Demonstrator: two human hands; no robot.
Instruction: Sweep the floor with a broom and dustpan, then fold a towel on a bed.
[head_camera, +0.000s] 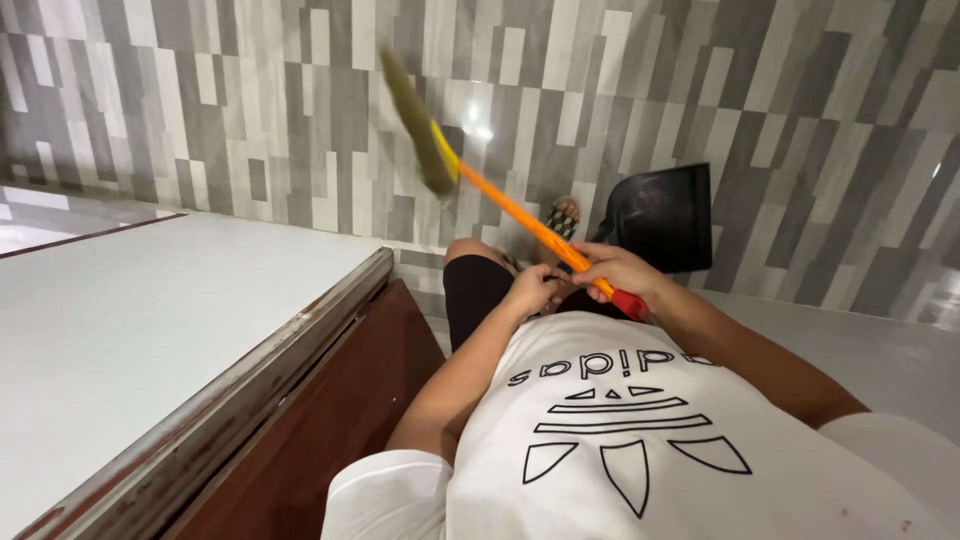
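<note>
Fingers (600, 268) of our right hand (618, 272) are wrapped fully closed around the broom handle (520, 212), gripping just above its red end cap (631, 304). That end grip gives us leverage to swing the long stick. Our left hand (530, 290) sits curled just beside the right, near the same low end; we cannot tell if it actually grips the handle or only rests against it.

Head view, one only: the broom is up off the floor, tilted away from us to the upper left, with its green bristle head (418, 118) blurred against the grey striped floor tiles (800, 120). The handle is a thin orange plastic rod, yellow at the neck. A black dustpan (665, 215) stands past our hands, beside a sandalled foot (563, 215). White glossy surface (120, 320) at left, with a worn metal edge (250, 390) and a brown wood panel (330, 420) under it.
</note>
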